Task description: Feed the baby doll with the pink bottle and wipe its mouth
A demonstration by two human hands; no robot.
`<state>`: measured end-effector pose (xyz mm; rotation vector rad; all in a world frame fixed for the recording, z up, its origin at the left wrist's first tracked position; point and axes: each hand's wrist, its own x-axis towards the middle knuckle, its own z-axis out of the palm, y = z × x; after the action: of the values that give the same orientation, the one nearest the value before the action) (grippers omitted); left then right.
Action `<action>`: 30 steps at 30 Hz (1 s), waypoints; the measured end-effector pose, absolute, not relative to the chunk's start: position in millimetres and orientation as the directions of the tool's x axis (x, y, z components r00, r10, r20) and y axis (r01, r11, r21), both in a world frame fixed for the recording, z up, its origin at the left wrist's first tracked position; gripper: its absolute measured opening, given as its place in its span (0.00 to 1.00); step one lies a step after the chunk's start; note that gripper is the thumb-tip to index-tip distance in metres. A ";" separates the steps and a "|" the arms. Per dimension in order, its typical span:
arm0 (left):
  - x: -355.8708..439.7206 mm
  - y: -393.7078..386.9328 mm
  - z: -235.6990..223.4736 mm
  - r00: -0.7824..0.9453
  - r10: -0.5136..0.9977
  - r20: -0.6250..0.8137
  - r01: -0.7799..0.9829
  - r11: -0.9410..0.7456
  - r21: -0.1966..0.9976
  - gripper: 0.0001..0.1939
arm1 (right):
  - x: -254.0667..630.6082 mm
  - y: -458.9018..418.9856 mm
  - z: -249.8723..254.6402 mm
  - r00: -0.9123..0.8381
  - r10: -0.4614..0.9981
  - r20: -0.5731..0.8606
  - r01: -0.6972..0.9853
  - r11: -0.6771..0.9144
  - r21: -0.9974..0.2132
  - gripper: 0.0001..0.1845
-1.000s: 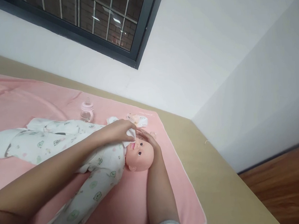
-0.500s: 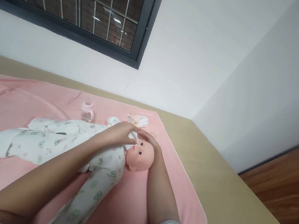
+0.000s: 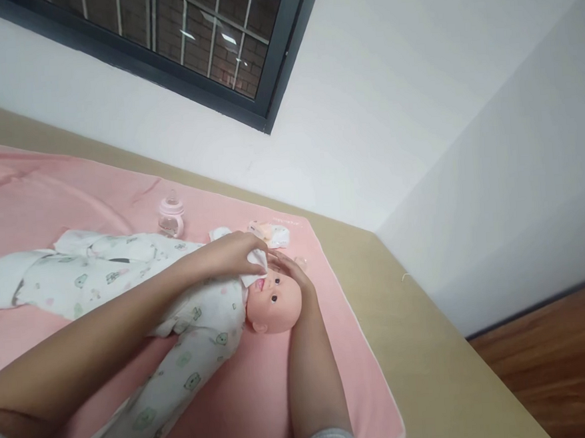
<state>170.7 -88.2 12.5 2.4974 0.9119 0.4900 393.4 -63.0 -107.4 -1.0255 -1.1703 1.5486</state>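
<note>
A baby doll (image 3: 278,307) in a white sleepsuit with green animal prints (image 3: 193,312) lies on its back on a pink blanket (image 3: 225,404). Pinched in the fingers of my left hand (image 3: 237,253) is a small white cloth (image 3: 255,264), beside the doll's mouth and cheek. My right hand (image 3: 293,272) cups the crown and far side of the doll's head, its fingers pointing back toward my left hand. The doll's far cheek is partly hidden behind both hands.
A pink-topped baby bottle (image 3: 171,217) stands behind the doll. Small printed baby items (image 3: 273,235) and a clear pacifier-like thing (image 3: 300,264) lie beyond its head. The tan tabletop (image 3: 421,343) meets a white wall with a dark-framed window (image 3: 265,107).
My left hand has shifted slightly up and left with the white cloth, leaving more of the doll's mouth showing. My right hand stays at the head.
</note>
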 end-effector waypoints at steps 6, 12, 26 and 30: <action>160.0 -87.0 19.0 0.813 0.582 -0.009 0.479 -0.661 0.578 0.12 | 392.4 -63.4 -104.1 -0.283 0.951 -0.126 -0.248 -0.199 -0.948 0.22; 164.3 -91.0 17.7 0.820 0.571 -0.031 0.498 -0.687 0.530 0.09 | 389.8 -67.7 -98.9 -0.275 0.953 -0.130 -0.239 -0.199 -0.950 0.22; 167.1 -91.7 11.5 0.771 0.637 -0.018 0.568 -0.674 0.472 0.08 | 393.0 -62.9 -103.9 -0.266 0.957 -0.119 -0.213 -0.178 -0.961 0.23; 167.5 -89.9 11.0 0.764 0.644 -0.029 0.582 -0.669 0.462 0.09 | 393.4 -61.4 -106.0 -0.262 0.958 -0.117 -0.235 -0.181 -0.955 0.22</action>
<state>167.5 -89.9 11.0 2.5082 0.9265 0.1882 393.4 -61.4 -106.0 -0.9910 -1.1089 1.6157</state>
